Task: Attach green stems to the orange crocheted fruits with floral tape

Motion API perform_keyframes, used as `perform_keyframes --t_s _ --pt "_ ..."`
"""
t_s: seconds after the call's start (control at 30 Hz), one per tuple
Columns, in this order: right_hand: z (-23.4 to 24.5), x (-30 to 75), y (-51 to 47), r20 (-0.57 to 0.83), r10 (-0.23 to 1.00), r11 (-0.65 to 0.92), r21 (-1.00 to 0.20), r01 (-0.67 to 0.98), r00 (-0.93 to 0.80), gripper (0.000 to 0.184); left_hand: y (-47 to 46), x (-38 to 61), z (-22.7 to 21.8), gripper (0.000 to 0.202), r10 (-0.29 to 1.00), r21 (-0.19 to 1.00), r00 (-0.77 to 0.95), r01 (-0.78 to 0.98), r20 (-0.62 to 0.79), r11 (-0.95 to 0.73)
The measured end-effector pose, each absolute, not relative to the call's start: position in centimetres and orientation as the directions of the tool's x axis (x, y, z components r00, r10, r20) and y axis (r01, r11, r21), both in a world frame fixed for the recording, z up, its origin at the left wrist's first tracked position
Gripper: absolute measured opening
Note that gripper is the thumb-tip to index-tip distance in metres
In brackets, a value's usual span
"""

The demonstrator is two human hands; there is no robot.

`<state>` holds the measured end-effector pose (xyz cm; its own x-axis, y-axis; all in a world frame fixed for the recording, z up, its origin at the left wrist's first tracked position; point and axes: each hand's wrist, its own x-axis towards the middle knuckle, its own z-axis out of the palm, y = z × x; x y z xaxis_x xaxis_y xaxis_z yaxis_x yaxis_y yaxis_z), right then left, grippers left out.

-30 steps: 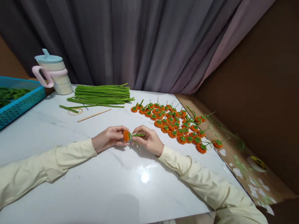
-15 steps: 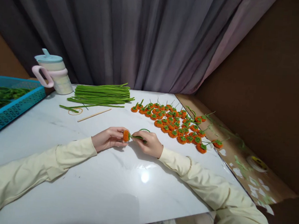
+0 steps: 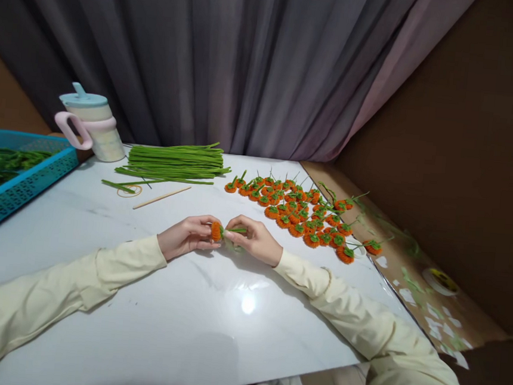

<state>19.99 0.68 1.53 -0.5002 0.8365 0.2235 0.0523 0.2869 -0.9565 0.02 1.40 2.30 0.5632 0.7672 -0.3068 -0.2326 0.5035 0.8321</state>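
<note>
Between the fingertips of my left hand is a small orange chenille pumpkin, turned on its side with its green top facing right. My right hand pinches the green pipe cleaner that sticks out from that top. The two hands almost meet, slightly above the white table. Part of the green strand is hidden behind the right fingers.
Finished-looking orange pumpkins lie grouped at the right. Behind are a bundle of green pipe cleaners, a wooden stick and a rubber band. A tumbler and blue basket stand left; tape lies right.
My right fingers have shifted their grip and opened up around the green strand, which now points to the right. My left hand keeps the orange pumpkin in the same place.
</note>
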Motion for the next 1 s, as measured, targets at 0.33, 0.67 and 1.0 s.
perform_keyframes --t_s 0.33,0.67,1.0 --pt "1.42 19.82 0.76 0.129 0.851 0.134 -0.991 -0.028 -0.509 0.035 1.25 0.18 2.27 0.022 0.785 0.845 0.547 -0.238 -0.29 0.478" --pt "1.54 19.79 1.02 0.078 0.839 0.066 -0.997 -0.041 -0.539 0.037 1.01 0.35 2.57 0.022 0.801 0.875 0.534 -0.211 -0.271 0.436" --pt "1.23 19.82 0.72 0.163 0.841 0.192 -0.981 0.003 -0.516 0.028 0.97 0.33 2.53 0.022 0.787 0.867 0.554 -0.216 -0.271 0.45"
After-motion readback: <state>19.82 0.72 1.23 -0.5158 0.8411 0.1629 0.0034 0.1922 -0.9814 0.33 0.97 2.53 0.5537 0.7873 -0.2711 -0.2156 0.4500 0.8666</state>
